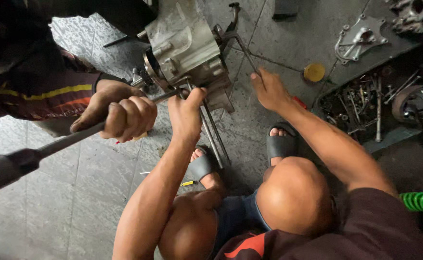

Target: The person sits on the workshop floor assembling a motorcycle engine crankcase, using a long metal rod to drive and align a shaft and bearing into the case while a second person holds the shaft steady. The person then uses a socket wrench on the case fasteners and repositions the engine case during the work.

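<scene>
So the person crouching on the grey tiled floor (76, 192) has their left hand (186, 113) clamped near the head of a long steel breaker bar (71, 138) right where it meets the grimy grey cast-metal engine case (187, 50), looks like to keep it seated, while their right hand (269, 89) is curled around a thin bent steel rod (244, 48) off the case's side to brace it. A co-worker's two hands (120, 113) are fisted on the bar's shaft for leverage. The case sits tilted on the floor ahead of their sandalled feet, oily and scuffed.
</scene>
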